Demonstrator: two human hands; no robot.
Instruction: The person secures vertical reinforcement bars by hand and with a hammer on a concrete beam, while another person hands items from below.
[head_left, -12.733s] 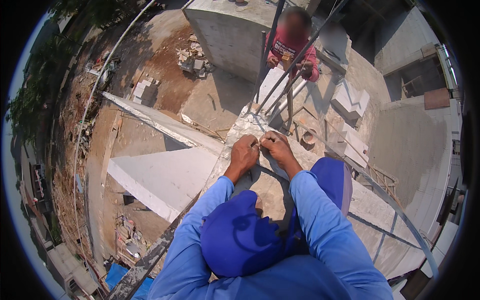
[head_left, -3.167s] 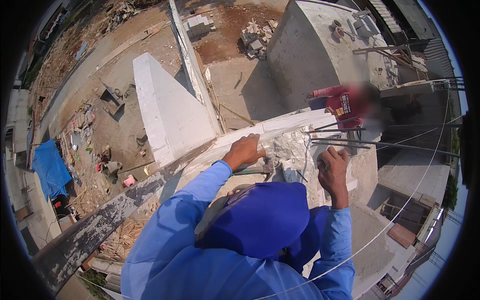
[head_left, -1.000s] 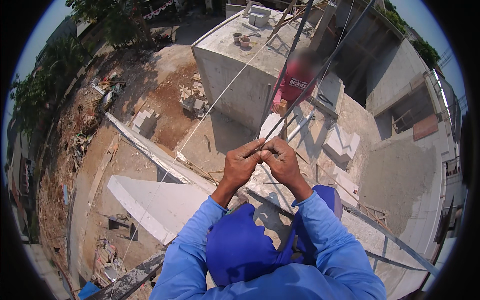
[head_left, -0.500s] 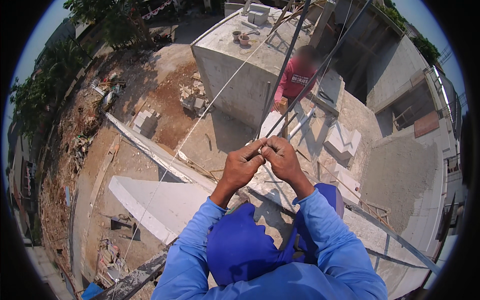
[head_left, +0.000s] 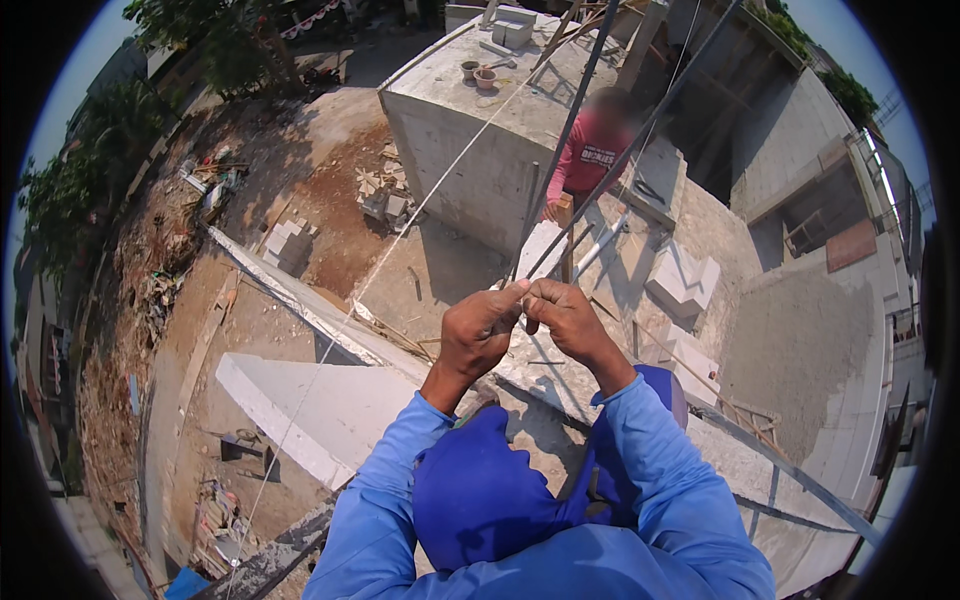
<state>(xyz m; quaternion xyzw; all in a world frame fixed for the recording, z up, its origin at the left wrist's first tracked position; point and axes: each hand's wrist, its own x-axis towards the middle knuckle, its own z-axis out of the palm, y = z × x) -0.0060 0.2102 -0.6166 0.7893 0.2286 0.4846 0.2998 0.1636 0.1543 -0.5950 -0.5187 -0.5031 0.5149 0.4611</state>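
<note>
My left hand (head_left: 480,330) and my right hand (head_left: 568,322) meet in front of me, fingertips nearly touching. Both sets of fingers are pinched closed. Whatever lies between them is too small to make out. Just beyond the fingertips is the lower end of a long dark steel bar (head_left: 640,145), slanting up to the right. A second dark bar (head_left: 580,105) rises steeply beside it. Below them, a pale block top (head_left: 540,245) shows past my hands.
A person in a red top (head_left: 590,155) stands beyond the bars, a hand at a wooden post (head_left: 566,215). A taut white string (head_left: 400,235) crosses on the left. White blocks (head_left: 683,280) lie right. A grey beam (head_left: 790,470) runs at lower right. Two small buckets (head_left: 485,78) stand on the concrete structure (head_left: 460,155).
My left fingers have curled in more and the right hand has turned slightly. Both hands remain close together at the bar's end. The other person has hardly moved.
</note>
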